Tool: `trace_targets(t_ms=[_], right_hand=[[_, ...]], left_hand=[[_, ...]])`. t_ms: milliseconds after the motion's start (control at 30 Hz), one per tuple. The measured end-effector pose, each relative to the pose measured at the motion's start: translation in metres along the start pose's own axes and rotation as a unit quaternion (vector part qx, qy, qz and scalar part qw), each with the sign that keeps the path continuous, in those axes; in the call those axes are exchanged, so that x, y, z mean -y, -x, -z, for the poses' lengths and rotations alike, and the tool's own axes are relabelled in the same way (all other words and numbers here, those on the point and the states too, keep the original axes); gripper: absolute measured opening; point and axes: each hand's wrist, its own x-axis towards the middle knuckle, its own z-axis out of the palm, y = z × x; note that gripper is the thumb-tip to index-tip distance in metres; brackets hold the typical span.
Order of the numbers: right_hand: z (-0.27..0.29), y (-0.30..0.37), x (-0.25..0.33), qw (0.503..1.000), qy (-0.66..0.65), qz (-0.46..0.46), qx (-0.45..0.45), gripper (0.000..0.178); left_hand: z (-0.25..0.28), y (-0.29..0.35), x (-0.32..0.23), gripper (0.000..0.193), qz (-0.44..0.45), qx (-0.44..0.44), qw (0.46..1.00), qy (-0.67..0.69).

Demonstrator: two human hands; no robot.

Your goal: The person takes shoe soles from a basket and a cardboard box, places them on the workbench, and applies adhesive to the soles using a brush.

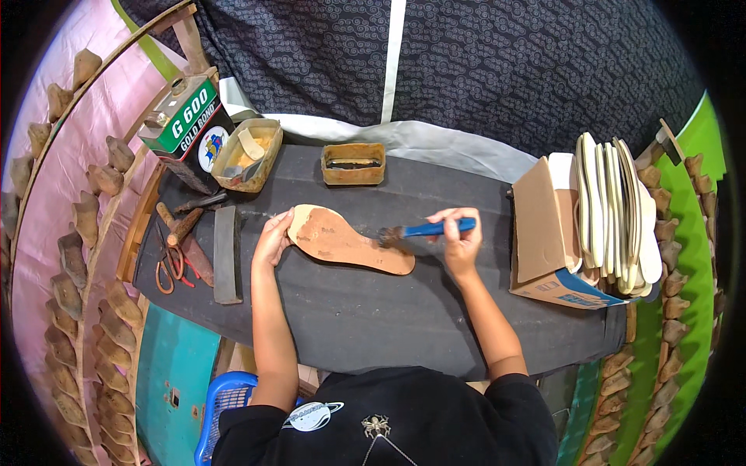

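A tan shoe insole (334, 242) lies lengthwise before me, its pale wide end to the left. My left hand (272, 237) grips that wide end at its edge, with the thumb near the top surface. In my right hand (461, 239) is a brush with a blue handle (431, 228). The dark bristles (391, 236) meet the insole's upper edge near its narrower right half. The surface is darker and wet-looking over much of the middle, with several dark smudges.
A small tan tub (353, 172) stands behind the insole. At left are a metal can (186, 128), a larger tub (247, 155), scissors (169, 260), a hammer (185, 227) and a grey block (228, 255). A cardboard box (544, 233) with pale soles (614, 210) stands right. Shoe lasts (70, 260) line racks.
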Motion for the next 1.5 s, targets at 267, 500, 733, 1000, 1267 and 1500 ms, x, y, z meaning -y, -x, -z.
trace_targets(t_ms=[267,500,733,1000,1267,1500], right_hand=[[-0.043,-0.008,-0.015,0.993,0.026,-0.027,0.111,0.017],[-0.01,-0.002,-0.009,0.987,0.13,-0.028,0.095,0.016],[0.038,-0.001,0.002,0.98,0.194,-0.043,0.017,0.014],[-0.018,-0.013,0.008,0.997,0.077,-0.015,-0.001,0.014],[-0.062,-0.013,-0.011,0.981,0.121,0.04,0.148,0.02],[-0.014,-0.005,0.0,0.974,0.18,0.033,0.135,0.015]], left_hand=[[0.002,0.002,0.002,0.026,-0.001,0.013,1.0,0.012],[0.006,0.0,0.004,0.031,-0.016,0.002,1.0,0.015],[0.004,-0.002,0.003,0.031,-0.006,0.003,1.0,-0.01],[0.003,-0.002,0.002,0.029,0.005,0.022,1.0,-0.019],[0.003,0.0,0.005,0.03,-0.006,0.014,1.0,-0.001],[0.001,0.0,0.001,0.029,0.001,0.004,1.0,0.014]])
